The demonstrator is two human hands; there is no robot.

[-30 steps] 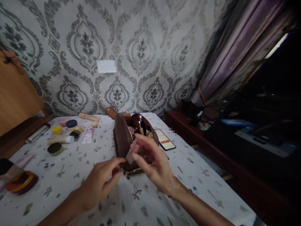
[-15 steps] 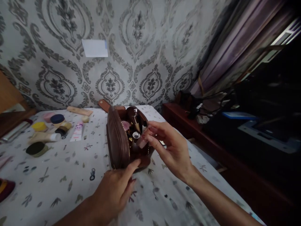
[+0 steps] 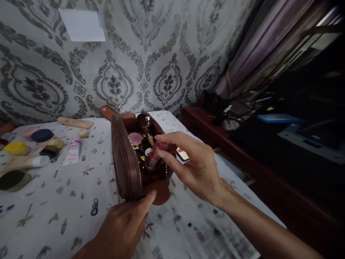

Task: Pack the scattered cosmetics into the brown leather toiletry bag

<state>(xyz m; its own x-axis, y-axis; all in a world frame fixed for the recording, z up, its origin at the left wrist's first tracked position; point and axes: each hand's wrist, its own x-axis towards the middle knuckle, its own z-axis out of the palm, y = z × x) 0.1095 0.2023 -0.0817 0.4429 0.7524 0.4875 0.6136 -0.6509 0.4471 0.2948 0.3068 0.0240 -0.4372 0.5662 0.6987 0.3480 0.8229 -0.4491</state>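
Observation:
A brown leather makeup bag [image 3: 126,162] stands unzipped on the patterned cloth. Inside it sit a round pink-topped item [image 3: 135,139], a clear-capped bottle [image 3: 147,131] and other small cosmetics, partly hidden in shadow. Over the bag's right side, my right hand [image 3: 192,162] pinches a small translucent pink tube [image 3: 153,155], probably lip gloss, between thumb and fingers; its lower end is inside the opening. My left hand [image 3: 126,219] grips the near end of the bag, its thumb against the brown end tab [image 3: 159,194], with the other fingers mostly hidden below.
To the left lie a pink-and-white squeeze tube [image 3: 72,150], a beige tube [image 3: 25,163], a dark-lidded jar [image 3: 14,180], a navy-lidded jar [image 3: 42,136] and a yellow lid [image 3: 16,148]. A phone-like flat item [image 3: 183,154] lies behind my right hand. A dark red wooden ledge [image 3: 205,127] runs along the right.
The view has shifted, so the bag and jars appear farther left. My right hand still pinches the pink tube at the bag opening, and my left hand stays at the bag's near end.

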